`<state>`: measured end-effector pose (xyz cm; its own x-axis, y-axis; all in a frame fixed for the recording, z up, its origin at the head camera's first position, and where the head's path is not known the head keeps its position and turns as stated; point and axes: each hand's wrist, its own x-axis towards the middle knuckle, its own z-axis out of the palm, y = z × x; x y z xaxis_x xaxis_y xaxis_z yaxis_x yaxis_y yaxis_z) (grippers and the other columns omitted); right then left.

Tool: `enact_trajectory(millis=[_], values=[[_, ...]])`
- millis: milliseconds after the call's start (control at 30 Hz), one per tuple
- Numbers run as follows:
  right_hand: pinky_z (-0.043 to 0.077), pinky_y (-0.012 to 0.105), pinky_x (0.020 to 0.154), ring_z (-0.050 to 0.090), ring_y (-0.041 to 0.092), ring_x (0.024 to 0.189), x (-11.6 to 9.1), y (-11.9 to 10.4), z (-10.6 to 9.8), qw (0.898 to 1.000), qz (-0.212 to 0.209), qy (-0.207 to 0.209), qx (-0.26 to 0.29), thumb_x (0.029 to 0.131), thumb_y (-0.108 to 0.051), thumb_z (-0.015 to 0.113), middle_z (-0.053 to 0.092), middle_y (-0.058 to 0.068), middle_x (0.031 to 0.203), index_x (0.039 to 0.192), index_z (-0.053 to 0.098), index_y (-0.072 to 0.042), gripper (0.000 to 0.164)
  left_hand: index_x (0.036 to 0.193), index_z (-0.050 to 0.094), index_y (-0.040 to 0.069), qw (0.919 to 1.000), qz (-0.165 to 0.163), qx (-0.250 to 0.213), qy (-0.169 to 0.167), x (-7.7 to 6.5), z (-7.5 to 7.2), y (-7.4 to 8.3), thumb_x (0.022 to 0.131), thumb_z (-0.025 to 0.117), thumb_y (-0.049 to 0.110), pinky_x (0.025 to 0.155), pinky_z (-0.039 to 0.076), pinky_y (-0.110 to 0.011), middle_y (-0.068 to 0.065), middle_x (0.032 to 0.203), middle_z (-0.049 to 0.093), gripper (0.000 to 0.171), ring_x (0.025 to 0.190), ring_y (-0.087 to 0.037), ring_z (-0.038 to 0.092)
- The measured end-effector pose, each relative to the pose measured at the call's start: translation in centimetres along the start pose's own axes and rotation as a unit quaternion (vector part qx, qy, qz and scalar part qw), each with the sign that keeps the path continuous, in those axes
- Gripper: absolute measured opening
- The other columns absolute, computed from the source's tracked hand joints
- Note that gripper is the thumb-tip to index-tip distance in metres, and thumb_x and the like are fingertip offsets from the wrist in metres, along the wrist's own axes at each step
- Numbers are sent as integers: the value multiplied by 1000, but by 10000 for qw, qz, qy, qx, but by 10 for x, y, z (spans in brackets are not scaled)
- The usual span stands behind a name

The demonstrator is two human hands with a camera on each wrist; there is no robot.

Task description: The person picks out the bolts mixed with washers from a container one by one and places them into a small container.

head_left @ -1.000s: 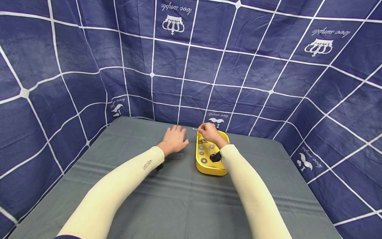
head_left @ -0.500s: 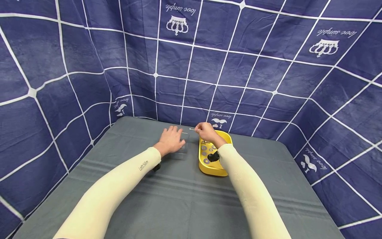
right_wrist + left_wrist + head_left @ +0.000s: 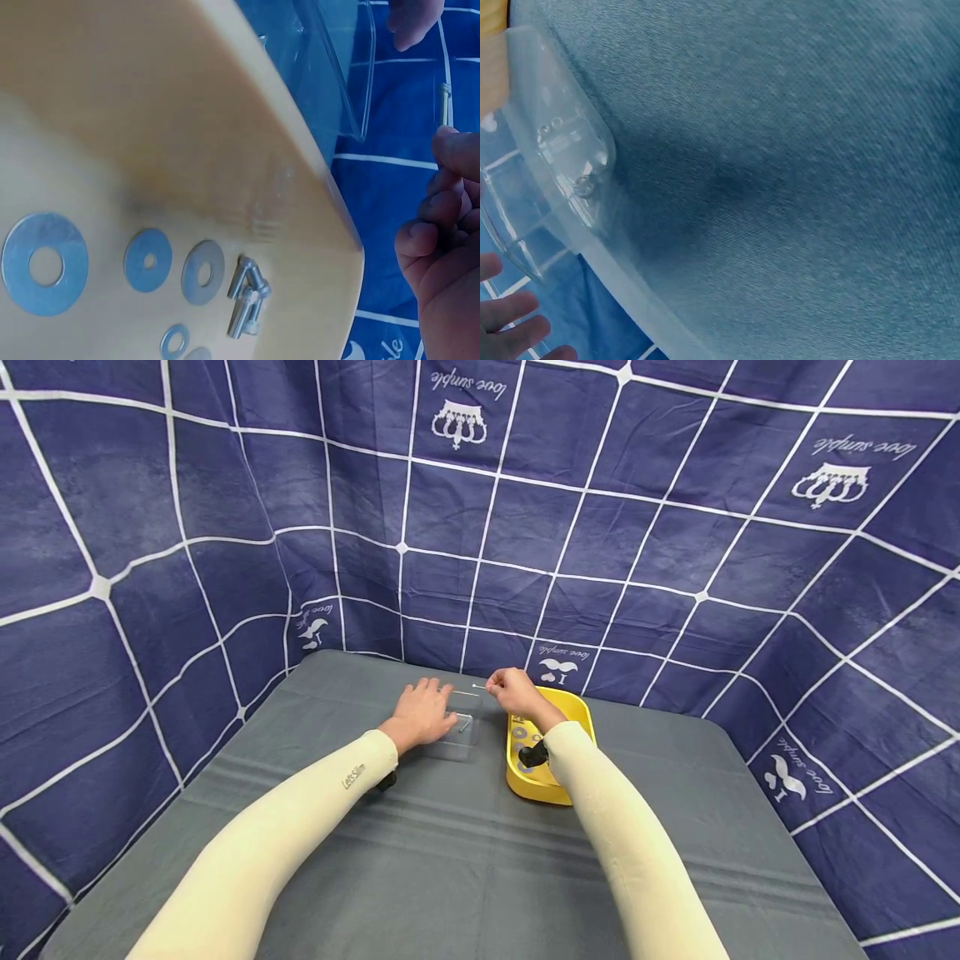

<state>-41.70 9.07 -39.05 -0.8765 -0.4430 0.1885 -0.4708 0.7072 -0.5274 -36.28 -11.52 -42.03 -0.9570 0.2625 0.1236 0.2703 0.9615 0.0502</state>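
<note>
Steadying the clear box (image 3: pixel 459 745) with the empty, spread left hand (image 3: pixel 422 712) is advised while the bolt (image 3: pixel 445 105), pinched by the right hand (image 3: pixel 513 691) near the far edge of the table (image 3: pixel 450 860), is guided gently.

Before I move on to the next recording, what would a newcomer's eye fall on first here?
Probably the yellow tray, bright against the grey table. Next, the blue cloth with its bold white grid, hanging all along the table's far side. Then, from close up in the right wrist view, the small bolt pinched in the right grip by the tray's far end, with the clear box to its left.
</note>
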Motion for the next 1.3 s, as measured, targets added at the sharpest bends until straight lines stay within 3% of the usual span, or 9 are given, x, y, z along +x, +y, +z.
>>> enact_trajectory(millis=[200,433,800,1067,1300], values=[[47,25,70,56,13,73,1,-4,6,9999,-32,-29,-91,97,-8,60,69,7,82,96,73,3,17,148,47,9,10000,25,-10,23,-5,3,-6,96,55,44,107,39,-56,-18,142,52,64,135,-35,45],[47,26,69,57,14,74,1,-7,13,9999,20,-141,66,98,-9,59,70,11,87,97,72,3,18,147,48,8,9998,52,-92,164,-9,7,-11,95,58,41,106,40,-56,-18,142,53,62,135,-35,46],[46,25,69,55,14,74,7,-6,21,9998,-101,-179,-35,97,-9,59,71,13,88,98,72,5,19,146,48,6,9997,-98,-202,140,-12,15,-16,94,58,40,107,39,-57,-19,142,53,63,136,-36,46],[44,23,68,53,10,70,11,-13,21,9993,-185,-194,-276,95,-10,61,67,2,76,93,74,1,17,145,47,6,9990,-275,-292,193,-13,17,-16,94,58,40,105,41,-55,-19,137,55,63,132,-35,48],[44,23,66,53,10,68,16,-21,23,9989,-153,-331,-307,95,-9,62,67,2,76,94,74,3,18,148,43,2,9986,-379,-355,138,-11,18,-16,95,57,41,107,39,-57,-20,142,52,67,136,-36,45]])
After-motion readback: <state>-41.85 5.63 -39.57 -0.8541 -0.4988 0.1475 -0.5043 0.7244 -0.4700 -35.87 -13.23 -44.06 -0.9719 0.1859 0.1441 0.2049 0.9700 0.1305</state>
